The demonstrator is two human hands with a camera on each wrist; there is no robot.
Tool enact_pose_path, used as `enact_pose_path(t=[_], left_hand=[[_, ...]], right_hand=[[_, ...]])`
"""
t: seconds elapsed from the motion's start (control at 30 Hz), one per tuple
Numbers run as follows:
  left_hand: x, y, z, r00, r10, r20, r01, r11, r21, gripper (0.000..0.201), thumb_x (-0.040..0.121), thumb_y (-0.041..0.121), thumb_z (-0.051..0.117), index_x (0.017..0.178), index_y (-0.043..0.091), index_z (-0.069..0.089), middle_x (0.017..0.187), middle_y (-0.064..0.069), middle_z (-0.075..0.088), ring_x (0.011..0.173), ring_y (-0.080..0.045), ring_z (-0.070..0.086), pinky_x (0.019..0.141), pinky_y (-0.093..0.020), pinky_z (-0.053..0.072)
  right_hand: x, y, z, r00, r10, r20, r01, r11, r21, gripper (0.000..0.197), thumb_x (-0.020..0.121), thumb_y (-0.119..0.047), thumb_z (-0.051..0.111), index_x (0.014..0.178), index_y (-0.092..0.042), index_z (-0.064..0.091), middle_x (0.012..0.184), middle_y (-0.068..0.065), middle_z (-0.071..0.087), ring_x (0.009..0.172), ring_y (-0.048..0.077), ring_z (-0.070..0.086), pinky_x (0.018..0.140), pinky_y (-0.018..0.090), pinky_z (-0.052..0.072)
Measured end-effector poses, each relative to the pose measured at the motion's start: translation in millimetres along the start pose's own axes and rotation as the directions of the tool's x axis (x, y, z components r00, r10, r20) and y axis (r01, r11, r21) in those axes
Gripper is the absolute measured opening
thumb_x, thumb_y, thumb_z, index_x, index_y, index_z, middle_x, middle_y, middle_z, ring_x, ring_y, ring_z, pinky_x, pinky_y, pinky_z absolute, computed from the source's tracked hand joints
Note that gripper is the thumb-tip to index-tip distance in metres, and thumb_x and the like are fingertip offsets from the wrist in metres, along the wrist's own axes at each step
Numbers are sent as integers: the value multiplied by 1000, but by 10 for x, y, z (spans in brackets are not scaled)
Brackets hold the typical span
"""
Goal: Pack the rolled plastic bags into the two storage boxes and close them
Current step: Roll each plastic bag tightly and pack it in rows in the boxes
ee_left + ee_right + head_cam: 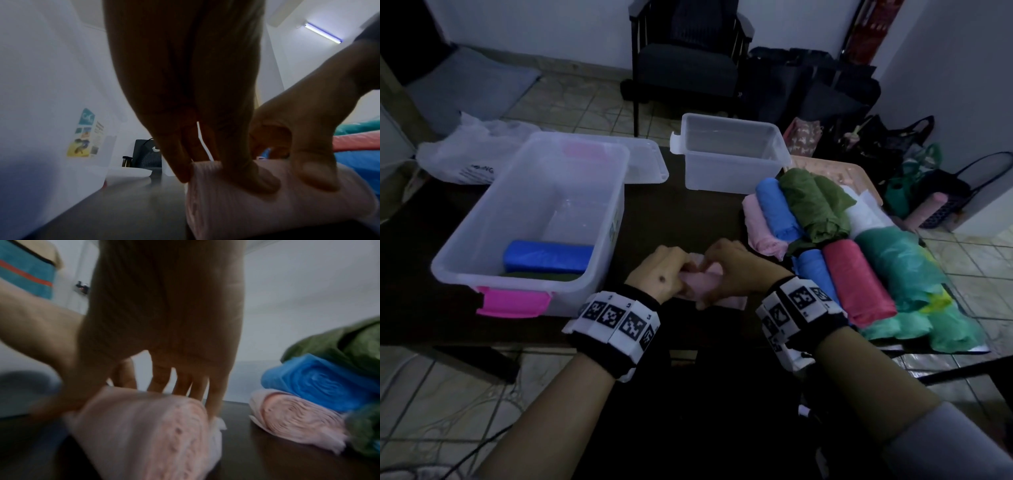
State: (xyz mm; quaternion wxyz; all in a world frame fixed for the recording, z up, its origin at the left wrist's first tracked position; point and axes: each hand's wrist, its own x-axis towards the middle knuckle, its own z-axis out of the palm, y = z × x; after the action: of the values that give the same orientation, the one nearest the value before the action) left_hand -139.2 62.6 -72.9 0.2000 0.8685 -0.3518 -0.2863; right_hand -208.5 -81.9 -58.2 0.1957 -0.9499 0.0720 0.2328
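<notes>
A pale pink roll [705, 277] is gripped at lower centre of the head view, on the dark bench [678, 209]; the fingers [257, 175] of the left hand [659, 270] and those of the right hand [736, 270] are curled over it from both ends. Two clear storage boxes are seen, both open. The larger box [465, 253], left of centre, has a pink latch [513, 301] and holds one blue roll [548, 257] lying on something dark green. The smaller box [736, 150], upper centre, is seen holding no rolls. A clear lid [647, 161] lies behind the larger box. A heap of rolls at right is counted as one pink [760, 222], two blue [777, 205], one dark green [815, 202], one red [856, 277] and some teal ones [900, 270], their number unclear. A white plastic bag [465, 157] is at upper left, and a dark chair [688, 58] stands beyond the bench.
</notes>
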Motion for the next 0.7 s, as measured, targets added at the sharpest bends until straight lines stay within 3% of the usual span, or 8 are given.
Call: enact_pose_path(t=[0.1, 0.17, 0.3, 0.43, 0.57, 0.7], left_hand=[[18, 12, -20, 999, -44, 30, 44, 999, 11, 47, 81, 20, 69, 125, 21, 55, 125, -5, 54, 111, -19, 55, 93, -33, 45], [33, 22, -11, 999, -43, 19, 42, 999, 21, 44, 80, 21, 71, 122, 20, 58, 120, -4, 57, 106, -18, 56, 89, -32, 46], [35, 41, -21, 996, -58, 63, 58, 998, -3, 43, 83, 18, 67, 125, 21, 57, 121, -3, 58, 112, -19, 55, 99, -39, 43], [14, 67, -58, 995, -54, 88, 55, 998, -12, 40, 87, 18, 63, 126, 23, 56, 122, -5, 59, 112, -20, 56, 95, -36, 44], [-9, 111, -79, 996, -63, 55, 62, 998, 26, 35, 90, 17, 60, 124, 19, 59, 122, -7, 59, 110, -22, 57, 90, -33, 44], [-59, 173, -164, 997, -61, 39, 60, 998, 29, 34, 89, 21, 61, 122, 14, 60, 127, -7, 57, 114, -23, 55, 99, -38, 45]], right_hand=[[20, 7, 6, 1000, 15, 11, -15, 1000, -16, 105, 58, -46, 84, 144, -32, 24, 142, 3, 24, 132, 24, 23, 107, 45, 29], [51, -7, 38, 997, 56, 55, -53, 997, -61, 112, 58, -48, 84, 146, -30, 18, 141, 4, 27, 130, 25, 24, 105, 47, 31], [77, -15, 125, 998, 45, 36, -42, 997, -66, 96, 59, -51, 82, 137, -23, 33, 131, 2, 39, 119, 20, 34, 96, 38, 37], [12, -3, 152, 1000, 7, -11, -6, 999, 34, 76, 70, -49, 76, 132, -23, 40, 127, 0, 39, 108, 11, 38, 88, 29, 37], [-91, -2, 241, 996, -54, -69, 54, 999, -2, 64, 83, -49, 62, 137, -23, 37, 133, 2, 44, 116, 15, 43, 96, 31, 37], [-148, 19, 304, 991, -76, -115, 83, 995, 58, 56, 87, -42, 60, 135, -23, 40, 133, 0, 46, 117, 13, 44, 98, 28, 36]])
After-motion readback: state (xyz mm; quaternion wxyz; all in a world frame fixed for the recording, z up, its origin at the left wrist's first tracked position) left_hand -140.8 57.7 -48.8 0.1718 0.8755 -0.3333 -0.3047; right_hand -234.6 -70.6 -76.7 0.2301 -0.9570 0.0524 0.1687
